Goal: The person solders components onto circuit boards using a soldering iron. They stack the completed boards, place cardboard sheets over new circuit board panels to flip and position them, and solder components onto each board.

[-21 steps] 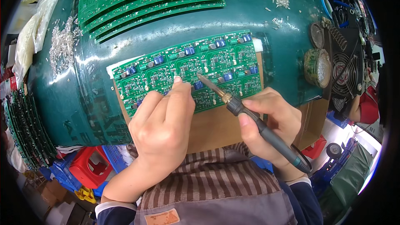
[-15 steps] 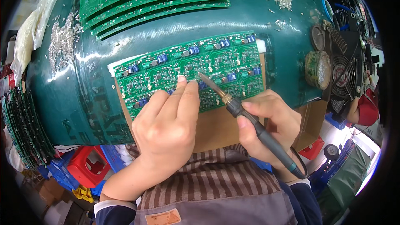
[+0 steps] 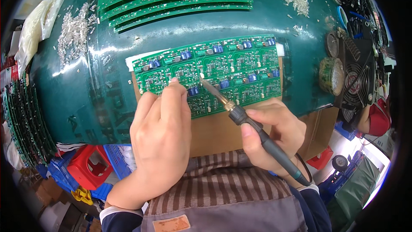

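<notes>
My right hand (image 3: 277, 129) grips a soldering iron (image 3: 271, 146) like a pen. Its tip points up and left, at or just above a small white part in the middle of a green circuit board (image 3: 219, 66). Rows of blue, green and tiny parts cover this board. My left hand (image 3: 161, 131) rests over its lower left part, fingers closed together and the index fingertip down on it. What those fingers hold, if anything, is hidden. Under the board lie a white pad (image 3: 280, 50) and a brown cardboard box (image 3: 214, 135).
A stack of green boards (image 3: 180, 1) lies at the back. Piles of small clear parts (image 3: 75, 32) sit at far left and far right (image 3: 294, 0). A tape roll (image 3: 331, 76) and a fan (image 3: 356, 79) stand right; upright boards (image 3: 25, 124) line the left edge.
The view has shifted, so the table appears further right. My left fingers have drawn back left across the board, and the iron's tip has moved left to a white part.
</notes>
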